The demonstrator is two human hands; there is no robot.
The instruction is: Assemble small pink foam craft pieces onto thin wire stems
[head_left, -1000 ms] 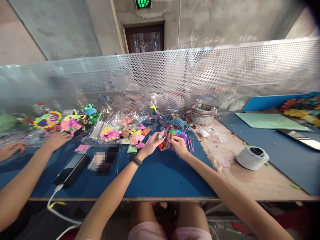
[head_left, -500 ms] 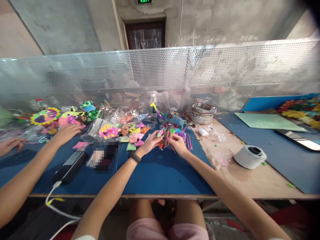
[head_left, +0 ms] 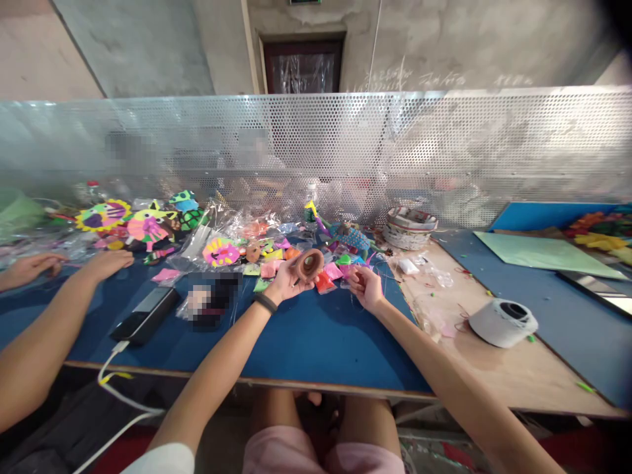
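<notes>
Near the center of the frame, the left hand [head_left: 289, 284] holds a hollow brown clay-like piece [head_left: 310, 265], its round opening facing up toward the camera; the fingers under it are mostly hidden, and the inside is too small to make out. Just right of center, the right hand [head_left: 366, 288] is apart from that piece, its fingers curled narrowly beside small pink packets [head_left: 332, 270]; whether they pinch anything cannot be told. A red packet [head_left: 325, 283] lies between the hands.

Behind them, a blue dotted figure [head_left: 351, 237] overlaps other colorful pieces, and their edges blur together. The woven basket [head_left: 411, 236] stands near the perforated metal screen [head_left: 320, 141], through which shapes show only hazily.

At the left edge, a co-worker's two hands [head_left: 106, 264] rest among crinkled plastic, one forearm cut off by the frame. Lower left, a white cable [head_left: 106, 368] runs from a black box-shaped device [head_left: 145, 317]; beside it, a pixelated patch hides whatever lies there. Toward the right, a white roll [head_left: 502, 324] lies on bare board, and a dark flat device [head_left: 595, 289] is partly covered by a pale green sheet [head_left: 548, 255].
</notes>
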